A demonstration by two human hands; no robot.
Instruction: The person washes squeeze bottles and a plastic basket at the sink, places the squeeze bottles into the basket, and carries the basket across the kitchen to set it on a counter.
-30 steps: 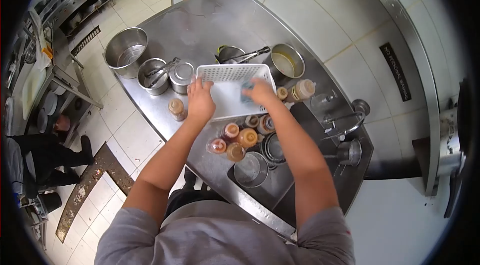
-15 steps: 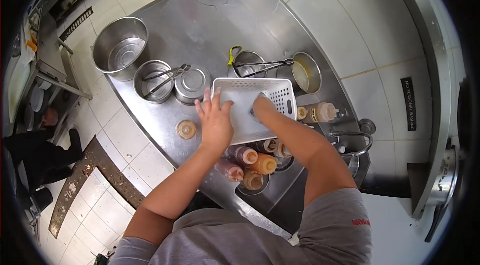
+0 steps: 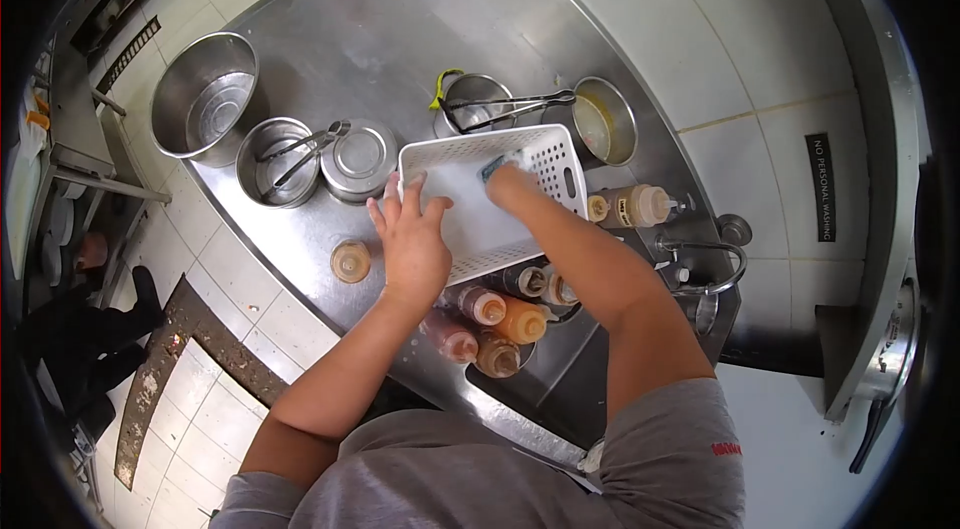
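Note:
A white perforated plastic basket (image 3: 465,214) sits on the steel counter in front of me. My left hand (image 3: 413,247) rests over its left end, fingers spread against the wall and rim. Inside the basket, my right hand (image 3: 511,188) is closed on a dark teal scouring pad (image 3: 491,169), pressed near the far wall. Some white suds show beside the pad. Close to the basket's near side stand several squeeze bottles, among them an orange sauce bottle (image 3: 522,321). The right fingertips are partly hidden.
A lidded steel pot (image 3: 359,161), a pot with tongs (image 3: 277,179) and a large steel pot (image 3: 205,114) stand left. Behind the basket are a steel pot with tongs (image 3: 478,94) and another pot (image 3: 605,124). A faucet (image 3: 725,279) is at right; a small jar (image 3: 350,261) lies left.
My right hand has moved the scouring pad left and toward the far wall of the basket. My left hand keeps its place on the basket. The whole view has shifted slightly.

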